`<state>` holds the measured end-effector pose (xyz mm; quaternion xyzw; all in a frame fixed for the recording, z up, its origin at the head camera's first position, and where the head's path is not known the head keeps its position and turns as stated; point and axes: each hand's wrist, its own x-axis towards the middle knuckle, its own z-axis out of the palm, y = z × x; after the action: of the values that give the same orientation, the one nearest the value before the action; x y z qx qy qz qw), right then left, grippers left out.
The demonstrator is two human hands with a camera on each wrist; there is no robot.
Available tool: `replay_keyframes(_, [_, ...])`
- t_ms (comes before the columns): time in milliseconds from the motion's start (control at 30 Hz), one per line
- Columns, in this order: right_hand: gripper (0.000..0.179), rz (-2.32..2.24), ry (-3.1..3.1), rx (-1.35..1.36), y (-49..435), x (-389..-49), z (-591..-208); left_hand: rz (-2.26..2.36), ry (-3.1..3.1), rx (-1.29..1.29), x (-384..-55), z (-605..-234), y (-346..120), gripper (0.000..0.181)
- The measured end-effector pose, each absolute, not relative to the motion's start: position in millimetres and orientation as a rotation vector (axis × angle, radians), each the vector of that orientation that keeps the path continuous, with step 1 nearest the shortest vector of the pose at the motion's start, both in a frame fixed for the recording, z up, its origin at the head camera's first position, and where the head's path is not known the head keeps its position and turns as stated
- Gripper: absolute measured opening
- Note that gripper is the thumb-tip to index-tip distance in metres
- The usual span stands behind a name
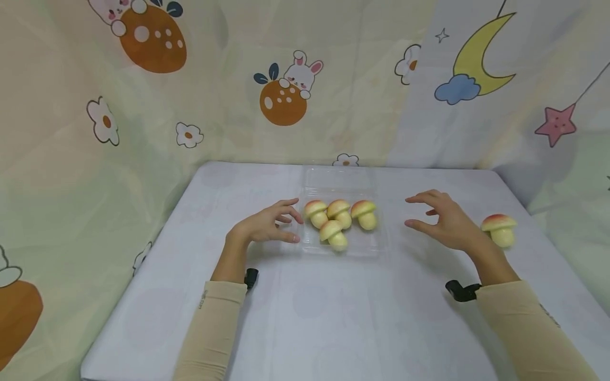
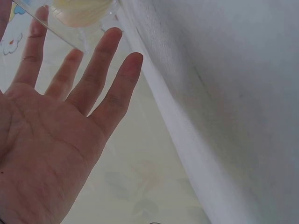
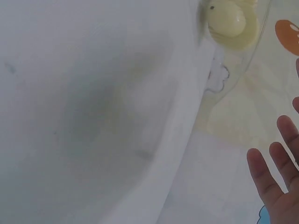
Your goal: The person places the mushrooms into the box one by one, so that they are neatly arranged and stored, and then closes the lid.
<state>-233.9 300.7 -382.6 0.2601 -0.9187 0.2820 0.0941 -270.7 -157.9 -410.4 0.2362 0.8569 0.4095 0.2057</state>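
A clear plastic box (image 1: 312,247) with its lid (image 1: 340,179) folded back lies on the table, holding several toy mushrooms (image 1: 364,216) with red-and-yellow caps and pale stems. My left hand (image 1: 269,223) is at the box's left side, fingertips right at its wall. In the left wrist view, the spread fingers of that hand (image 2: 60,107) overlap the clear plastic edge. To the right of the box, my right hand (image 1: 448,221) hovers with thumb and fingers parted and nothing between them. One more mushroom (image 1: 500,230) stands on the table beyond the right wrist, partly overlapped by it.
A white cloth covers the table (image 1: 324,317). Behind and beside it hangs a printed curtain (image 1: 229,95) with rabbits, flowers and a moon. Black wrist cameras (image 1: 461,291) sit at both sleeves.
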Motion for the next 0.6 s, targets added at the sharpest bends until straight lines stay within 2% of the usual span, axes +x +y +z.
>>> replay_keyframes(600, [0.047, 0.783, -2.703, 0.656, 341.4, -226.2, -391.4, 1.141, 2.389, 0.677, -270.1, -409.3, -158.3, 0.053])
